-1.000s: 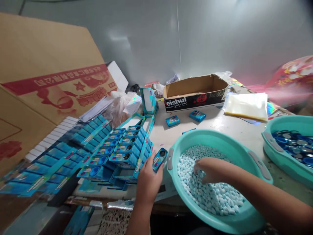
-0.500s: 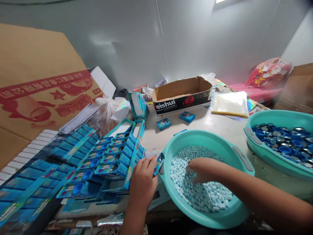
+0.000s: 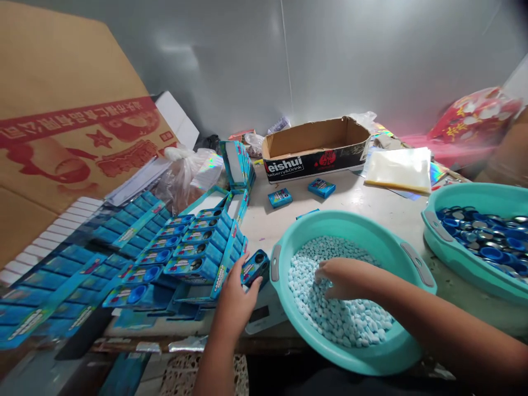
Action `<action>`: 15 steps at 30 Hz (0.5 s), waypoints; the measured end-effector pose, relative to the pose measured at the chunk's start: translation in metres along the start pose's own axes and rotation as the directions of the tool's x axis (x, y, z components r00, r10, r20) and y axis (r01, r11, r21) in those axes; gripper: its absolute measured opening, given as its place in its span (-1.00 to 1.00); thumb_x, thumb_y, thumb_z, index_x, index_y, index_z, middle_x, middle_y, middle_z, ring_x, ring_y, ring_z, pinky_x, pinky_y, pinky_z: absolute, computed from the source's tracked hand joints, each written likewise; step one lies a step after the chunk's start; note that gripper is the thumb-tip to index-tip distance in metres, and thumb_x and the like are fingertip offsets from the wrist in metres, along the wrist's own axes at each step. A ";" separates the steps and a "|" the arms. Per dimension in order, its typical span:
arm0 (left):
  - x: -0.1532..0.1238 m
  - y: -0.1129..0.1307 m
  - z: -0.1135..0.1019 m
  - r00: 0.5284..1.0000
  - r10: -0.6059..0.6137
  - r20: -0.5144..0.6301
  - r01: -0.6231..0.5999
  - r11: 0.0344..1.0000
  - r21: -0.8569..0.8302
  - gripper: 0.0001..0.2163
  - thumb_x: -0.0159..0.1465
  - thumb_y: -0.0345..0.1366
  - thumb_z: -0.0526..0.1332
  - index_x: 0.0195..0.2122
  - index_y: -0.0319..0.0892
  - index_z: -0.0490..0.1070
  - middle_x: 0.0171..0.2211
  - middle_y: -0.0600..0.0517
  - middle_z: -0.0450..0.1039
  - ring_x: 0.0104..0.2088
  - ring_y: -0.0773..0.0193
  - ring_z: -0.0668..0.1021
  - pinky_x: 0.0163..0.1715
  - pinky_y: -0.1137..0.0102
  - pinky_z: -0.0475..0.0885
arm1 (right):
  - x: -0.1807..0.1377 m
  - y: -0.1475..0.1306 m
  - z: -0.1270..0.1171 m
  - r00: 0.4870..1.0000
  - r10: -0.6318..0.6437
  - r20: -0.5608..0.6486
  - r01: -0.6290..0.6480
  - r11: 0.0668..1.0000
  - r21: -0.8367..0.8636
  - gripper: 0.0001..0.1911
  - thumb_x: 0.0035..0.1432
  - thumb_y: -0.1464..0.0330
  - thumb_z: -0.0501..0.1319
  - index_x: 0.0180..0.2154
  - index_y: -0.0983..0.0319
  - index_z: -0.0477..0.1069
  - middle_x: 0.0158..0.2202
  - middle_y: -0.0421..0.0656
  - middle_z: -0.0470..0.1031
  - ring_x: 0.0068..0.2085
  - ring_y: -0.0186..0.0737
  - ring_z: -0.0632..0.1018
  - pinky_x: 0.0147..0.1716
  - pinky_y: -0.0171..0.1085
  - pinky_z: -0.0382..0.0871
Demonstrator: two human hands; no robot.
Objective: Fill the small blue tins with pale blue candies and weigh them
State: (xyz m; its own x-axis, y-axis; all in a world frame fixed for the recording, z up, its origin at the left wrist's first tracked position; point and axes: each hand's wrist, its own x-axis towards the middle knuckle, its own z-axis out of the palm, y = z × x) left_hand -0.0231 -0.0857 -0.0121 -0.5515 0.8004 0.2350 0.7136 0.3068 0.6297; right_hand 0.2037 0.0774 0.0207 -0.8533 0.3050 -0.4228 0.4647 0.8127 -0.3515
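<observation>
as the left hand grips: a small blue box (image 3: 254, 268) is held between the fingers and thumb of the left hand (image 3: 235, 294), tilted, its dark round spot toward the far end, just beside the rim of the near basin (image 3: 350, 225); whether anything below bears its weight cannot be told

right hand (image 3: 336, 278): right of that grip, fingers curled down into the pale pellets (image 3: 363, 324); fingertips partly hidden, so cannot tell whether they pinch any

pellets: right of the held box, spread widely under the right hand; a large quantity judged left

second basin (image 3: 495, 197): well to the right of the grip; loose blue and silver pieces (image 3: 478, 228) inside, also judged plentiful

display tray (image 3: 223, 272): just left of the held box; boxes with dark round spots (image 3: 202, 264) and boxes with blue rings (image 3: 138, 294) stand in rows; judged largely done, the gripped box outside it

packed trays (image 3: 60, 293): farther left of the grip, rows of blue boxes, judged finished

loose boxes (image 3: 280, 198): beyond the grip, two lying apart on the table (image 3: 268, 228), a third partly hidden behind the near basin; judged outstanding

open carton (image 3: 295, 169): beyond the loose boxes, well apart from both hands

progress: judged partway
</observation>
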 end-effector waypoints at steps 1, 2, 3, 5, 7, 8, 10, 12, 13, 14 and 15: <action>-0.002 0.000 -0.002 1.000 0.012 -0.010 -0.012 1.000 0.002 -0.50 0.20 -0.26 0.27 0.18 -0.14 0.29 0.13 -0.15 0.41 0.13 0.02 0.46 0.15 0.04 0.39 | 0.001 0.001 0.001 1.000 -0.015 -0.007 0.015 1.000 -0.007 -0.57 0.03 0.32 0.26 -0.02 0.22 0.51 -0.08 0.00 0.54 -0.12 0.08 0.56 -0.22 -0.17 0.35; -0.003 0.002 -0.005 0.999 0.030 -0.036 -0.030 1.000 0.000 -0.48 0.20 -0.23 0.28 0.19 -0.14 0.27 0.14 -0.15 0.39 0.14 0.03 0.45 0.15 0.05 0.39 | 0.001 0.002 0.003 1.000 -0.028 -0.011 0.028 1.000 -0.011 -0.58 0.03 0.33 0.25 -0.02 0.22 0.51 -0.08 0.00 0.54 -0.13 0.07 0.56 -0.24 -0.18 0.35; -0.004 0.004 -0.009 0.996 0.051 -0.076 -0.052 0.999 -0.005 -0.48 0.21 -0.20 0.28 0.20 -0.13 0.26 0.15 -0.14 0.37 0.15 0.04 0.44 0.15 0.08 0.40 | 0.002 0.004 0.005 0.999 -0.037 -0.013 0.037 0.999 -0.012 -0.59 0.03 0.33 0.25 -0.03 0.22 0.51 -0.09 0.00 0.54 -0.14 0.06 0.56 -0.25 -0.19 0.34; -0.007 0.010 -0.019 0.980 0.090 -0.179 -0.095 0.995 -0.019 -0.49 0.23 -0.16 0.27 0.19 -0.11 0.27 0.14 -0.12 0.35 0.13 0.08 0.45 0.12 0.14 0.44 | 0.003 0.007 0.008 0.998 -0.053 -0.018 0.053 0.999 -0.007 -0.60 0.03 0.32 0.25 -0.04 0.23 0.52 -0.10 0.00 0.54 -0.15 0.05 0.56 -0.26 -0.20 0.33; -0.008 0.014 -0.029 0.956 0.121 -0.267 -0.130 0.991 -0.016 -0.54 0.25 -0.15 0.25 0.17 -0.09 0.30 0.11 -0.10 0.37 0.10 0.12 0.47 0.10 0.18 0.45 | 0.003 0.009 0.009 0.997 -0.070 -0.028 0.070 0.998 0.005 -0.60 0.04 0.31 0.25 -0.05 0.23 0.52 -0.10 0.00 0.54 -0.15 0.03 0.56 -0.25 -0.21 0.32; -0.009 0.016 -0.034 0.945 0.132 -0.298 -0.139 0.990 -0.002 -0.57 0.26 -0.15 0.25 0.15 -0.09 0.32 0.08 -0.08 0.39 0.08 0.12 0.48 0.09 0.18 0.45 | 0.003 0.009 0.009 0.997 -0.076 -0.033 0.076 0.997 0.011 -0.61 0.05 0.32 0.25 -0.05 0.24 0.52 -0.10 0.00 0.54 -0.15 0.03 0.56 -0.25 -0.21 0.32; -0.010 0.016 -0.039 0.933 0.142 -0.332 -0.141 0.990 0.028 -0.61 0.27 -0.15 0.24 0.11 -0.10 0.37 0.05 -0.08 0.42 0.06 0.10 0.49 0.09 0.16 0.45 | 0.002 0.008 0.007 0.997 -0.076 -0.032 0.077 0.997 0.022 -0.61 0.05 0.32 0.25 -0.04 0.25 0.52 -0.08 0.00 0.53 -0.14 0.03 0.55 -0.24 -0.21 0.32; -0.010 0.014 -0.040 0.930 0.133 -0.342 -0.131 0.991 0.028 -0.61 0.27 -0.15 0.23 0.11 -0.11 0.36 0.04 -0.08 0.44 0.05 0.09 0.50 0.08 0.14 0.45 | 0.002 0.008 0.006 0.998 -0.058 -0.013 0.058 0.998 0.030 -0.60 0.03 0.35 0.26 -0.04 0.25 0.51 -0.07 0.00 0.52 -0.14 0.03 0.55 -0.23 -0.20 0.33; -0.011 0.013 -0.039 0.931 0.124 -0.342 -0.127 0.992 0.014 -0.59 0.27 -0.15 0.23 0.13 -0.11 0.34 0.04 -0.09 0.44 0.04 0.09 0.50 0.08 0.14 0.45 | 0.002 0.008 0.005 0.999 -0.047 -0.002 0.048 0.998 0.035 -0.59 0.02 0.38 0.26 -0.03 0.24 0.51 -0.06 -0.01 0.52 -0.14 0.02 0.55 -0.22 -0.20 0.33; -0.011 0.012 -0.037 0.933 0.113 -0.340 -0.122 0.993 -0.004 -0.56 0.27 -0.15 0.24 0.16 -0.12 0.31 0.05 -0.10 0.44 0.04 0.10 0.50 0.07 0.15 0.46 | 0.002 0.008 0.005 0.999 -0.039 0.005 0.039 0.998 0.041 -0.58 0.01 0.40 0.26 -0.03 0.24 0.51 -0.04 -0.01 0.51 -0.14 0.02 0.55 -0.21 -0.20 0.34; -0.012 0.012 -0.035 0.935 0.105 -0.339 -0.119 0.993 -0.022 -0.52 0.27 -0.15 0.24 0.19 -0.12 0.28 0.05 -0.10 0.44 0.03 0.10 0.50 0.06 0.15 0.46 | 0.002 0.008 0.005 0.999 -0.031 0.011 0.031 0.998 0.047 -0.58 0.00 0.42 0.26 -0.04 0.24 0.51 -0.03 -0.01 0.50 -0.14 0.01 0.56 -0.21 -0.20 0.34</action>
State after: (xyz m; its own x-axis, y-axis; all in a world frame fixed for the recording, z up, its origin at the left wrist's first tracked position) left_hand -0.0231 -0.1098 0.0180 -0.5872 0.6058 0.5368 0.7646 0.1975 0.6135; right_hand 0.2070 0.0822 0.0123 -0.8646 0.2739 -0.4212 0.4490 0.7975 -0.4030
